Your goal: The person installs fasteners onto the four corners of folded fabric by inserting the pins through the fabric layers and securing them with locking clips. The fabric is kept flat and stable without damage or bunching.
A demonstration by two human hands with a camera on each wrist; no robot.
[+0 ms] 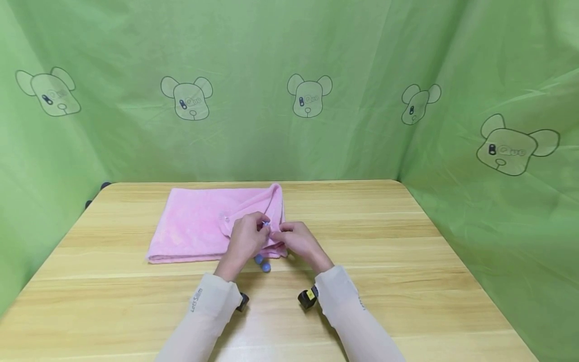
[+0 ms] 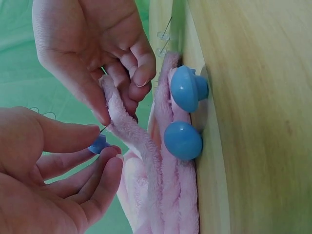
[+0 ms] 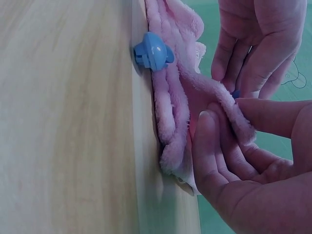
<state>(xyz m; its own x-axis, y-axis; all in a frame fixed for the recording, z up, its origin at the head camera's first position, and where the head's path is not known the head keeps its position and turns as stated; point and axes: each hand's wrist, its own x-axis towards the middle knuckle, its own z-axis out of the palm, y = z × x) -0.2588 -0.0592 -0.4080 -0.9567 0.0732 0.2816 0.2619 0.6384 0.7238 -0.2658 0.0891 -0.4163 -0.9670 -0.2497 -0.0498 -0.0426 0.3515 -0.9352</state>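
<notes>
A folded pink fleece blanket [image 1: 194,221] lies on the table with its right end corner lifted. My left hand [image 1: 246,234] pinches a small blue fastener [image 2: 99,145] between thumb and fingers. Its thin needle points at the blanket's raised edge; whether the tip has entered the fabric I cannot tell. With thumb and fingers, my right hand [image 1: 298,239] grips that edge, seen close up in the right wrist view. Beside the blanket's near side sit two rounded blue caps, one [image 2: 185,90] with its stepped base showing and the other [image 2: 183,141] showing its smooth dome.
Clear-based pins [image 2: 163,36] stick up beyond the blanket in the left wrist view. A small clear piece [image 1: 227,219] shows on the folded-over flap. The wooden table [image 1: 371,281] ends at green curtains [image 1: 253,141] at the back and sides.
</notes>
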